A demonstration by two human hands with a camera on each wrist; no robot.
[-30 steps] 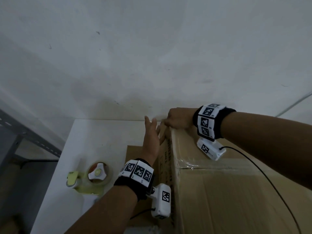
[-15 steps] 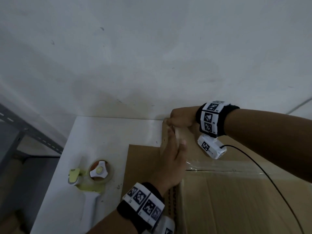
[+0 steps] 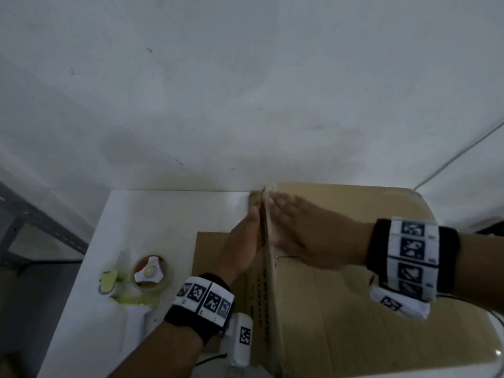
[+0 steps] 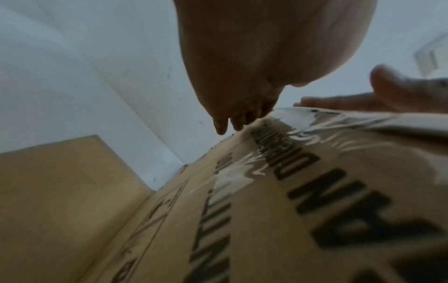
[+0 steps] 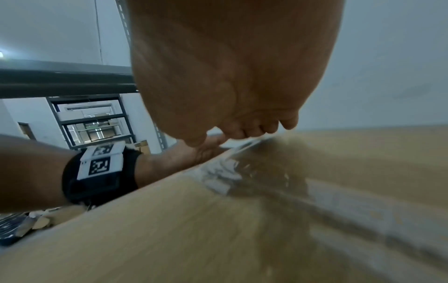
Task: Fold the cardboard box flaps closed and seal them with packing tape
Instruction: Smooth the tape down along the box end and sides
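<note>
The brown cardboard box [image 3: 341,309] stands at the right of the white table [image 3: 163,214] with its top flaps folded down. Clear tape [image 4: 303,122] runs over the top's left edge and lies wrinkled on the printed side. My left hand [image 3: 245,241] presses flat against that side near the top edge, fingers [image 4: 223,124] straight. My right hand [image 3: 300,227] lies flat on the top beside the same edge, motion-blurred, with its fingertips [image 5: 266,128] on the cardboard by the tape [image 5: 223,174]. Neither hand holds anything.
A yellow-and-white tape dispenser [image 3: 141,279] lies on the table left of the box. A flat cardboard sheet [image 3: 210,249] lies under my left hand beside the box. A white wall runs along the table's far edge, and grey metal shelving [image 3: 41,222] stands at the left.
My right hand has let go of the far left corner and now lies flat on the top. My left hand came off the top edge and presses the side.
</note>
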